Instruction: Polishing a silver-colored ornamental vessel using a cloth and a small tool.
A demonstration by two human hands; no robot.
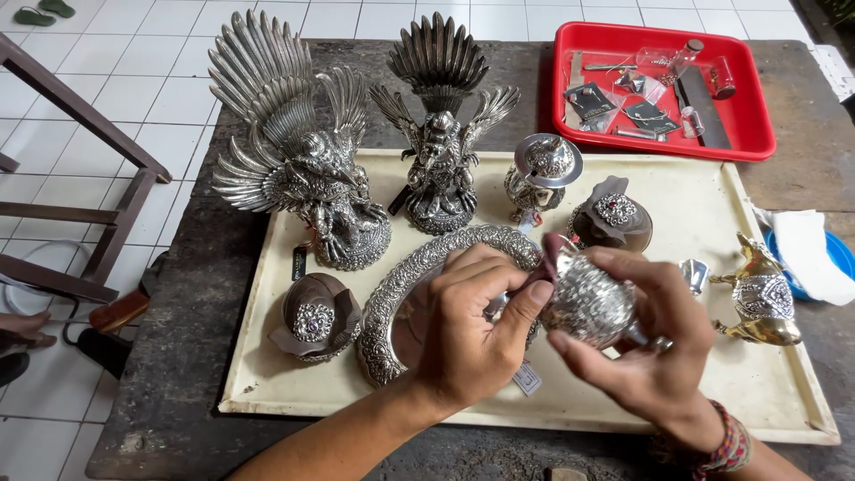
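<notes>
My right hand (643, 343) grips a round embossed silver vessel (588, 301) above a cream tray (712, 223). My left hand (468, 325) presses a dark maroon cloth (554, 254) against the vessel's upper left side. Under both hands lies an oval silver platter (396, 294) with an ornate rim; a small paper tag (527, 379) pokes out below my left hand. A woven bracelet (730, 445) circles my right wrist.
On the tray stand two winged silver statues (303, 151) (441, 134), a lidded silver jar (543, 174), two dark shell-shaped boxes (313, 316) (613, 218) and a gold-and-silver pot (761, 298). A red tray (748, 116) of small tools sits far right; white cloth (806, 254) over a blue dish lies right.
</notes>
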